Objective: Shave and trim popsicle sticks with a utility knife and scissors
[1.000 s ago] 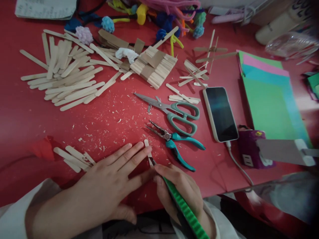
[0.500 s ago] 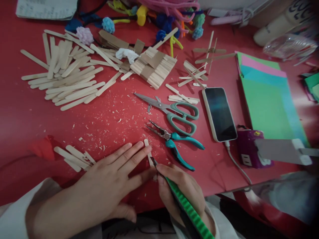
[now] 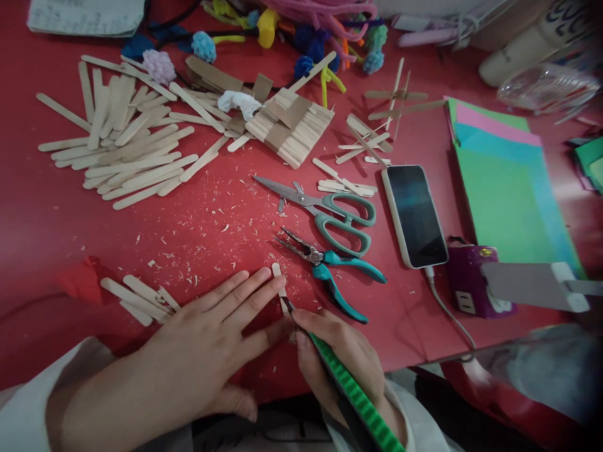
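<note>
A flat red worktop point(image 3: 47, 232) is carrying everything here, and its landmark, a pair of metal pliers with teal handles point(image 3: 315, 256), is lying spread near the front edge. Well beyond the pliers to the left, a broad heap of loose, pale, round-ended wooden sticks point(image 3: 141, 150) is fanning out. Far to their right, a stack of green, blue and pink paper sheets point(image 3: 504, 188) is lying flat. Left of the pliers and nearer the person, the left hand point(image 3: 207, 339) is resting palm down, its fingers stretching out straight and its thumb standing apart. Just below the pliers, the right hand point(image 3: 348, 358) is closing around a craft cutter with a ribbed green and black handle and a dark blade point(image 3: 348, 383). Beyond the pliers, a flat bundle of wooden sticks banded with brown paper point(image 3: 301, 135) is sitting; to their right, a black-screened phone in a pale case point(image 3: 417, 216) is lying plugged into a white cable. Just beyond the pliers, scissors with grey-green handles point(image 3: 308, 199) are lying. Just left of the pliers, a narrow pale wooden stick point(image 3: 279, 279) is lying beside the left fingertips, under the blade's tip. Left of the pliers, tiny wood shavings point(image 3: 226, 227) are dotting the red surface.
</note>
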`<state>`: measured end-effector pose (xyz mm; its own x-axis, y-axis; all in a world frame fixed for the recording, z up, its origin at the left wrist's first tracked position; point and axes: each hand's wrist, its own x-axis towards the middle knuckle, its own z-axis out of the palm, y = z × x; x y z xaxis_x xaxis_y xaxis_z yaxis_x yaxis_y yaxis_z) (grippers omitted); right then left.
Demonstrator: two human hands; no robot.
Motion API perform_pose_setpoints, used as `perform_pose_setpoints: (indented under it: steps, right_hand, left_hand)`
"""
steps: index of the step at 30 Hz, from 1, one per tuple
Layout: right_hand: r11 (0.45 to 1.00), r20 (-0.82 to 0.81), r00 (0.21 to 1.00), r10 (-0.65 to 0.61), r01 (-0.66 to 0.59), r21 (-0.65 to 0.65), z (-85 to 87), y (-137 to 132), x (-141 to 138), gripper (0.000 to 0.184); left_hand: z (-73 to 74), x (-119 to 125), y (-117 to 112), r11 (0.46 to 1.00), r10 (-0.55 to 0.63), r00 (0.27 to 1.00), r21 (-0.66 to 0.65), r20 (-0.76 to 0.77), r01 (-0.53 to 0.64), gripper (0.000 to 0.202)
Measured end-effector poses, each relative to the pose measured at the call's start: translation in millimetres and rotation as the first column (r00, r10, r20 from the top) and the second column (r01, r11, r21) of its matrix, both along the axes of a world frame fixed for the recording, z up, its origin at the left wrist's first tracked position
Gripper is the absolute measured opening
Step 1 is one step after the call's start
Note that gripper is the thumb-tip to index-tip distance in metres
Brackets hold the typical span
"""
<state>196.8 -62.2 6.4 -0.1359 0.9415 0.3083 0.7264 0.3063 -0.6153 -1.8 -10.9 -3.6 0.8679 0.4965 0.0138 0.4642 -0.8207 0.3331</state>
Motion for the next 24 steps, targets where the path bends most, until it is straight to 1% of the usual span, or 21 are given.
perform_pose_setpoints:
  steps: [5,11,14,17,21,24]
  right_hand:
    - [0.999,0.036,0.999,-0.02,0.021,-0.025,2.0,0.8,-1.3,0.02]
    - [0.996,-0.015,0.998,0.054,-0.054,-0.066,7.5,4.0,-2.6,0.02]
    - [0.999,-0.005,0.999,0.041,-0.041,-0.033,6.9,5.8,-4.9,0.02]
    - [0.999,0.004,0.999,0.035,-0.035,-0.022,5.4,8.2,-6.8,0.018]
    - [0.999,-0.034,0.999,0.02,-0.021,-0.029,3.2,9.8,-6.6,0.018]
    - [1.0,-0.067,0.998,-0.004,0.002,-0.027,2.1,8.2,-5.0,0.017]
  left_hand:
    - [1.2,0.3,0.4,1.0,0.0,1.0,-0.004,0.008,0.001,0.09]
    - [2.8,1.1,1.3,0.999,0.004,1.0,-0.042,0.014,-0.004,0.091]
    - [3.5,1.6,1.5,0.998,-0.008,1.0,-0.055,0.019,0.009,0.094]
    - [3.6,1.1,0.6,0.999,0.012,1.0,-0.047,0.007,-0.011,0.094]
    - [2.4,0.6,-1.6,0.998,0.036,0.999,-0.042,-0.016,-0.036,0.092]
    - [1.7,1.8,-1.1,1.0,0.026,1.0,-0.003,0.004,-0.026,0.093]
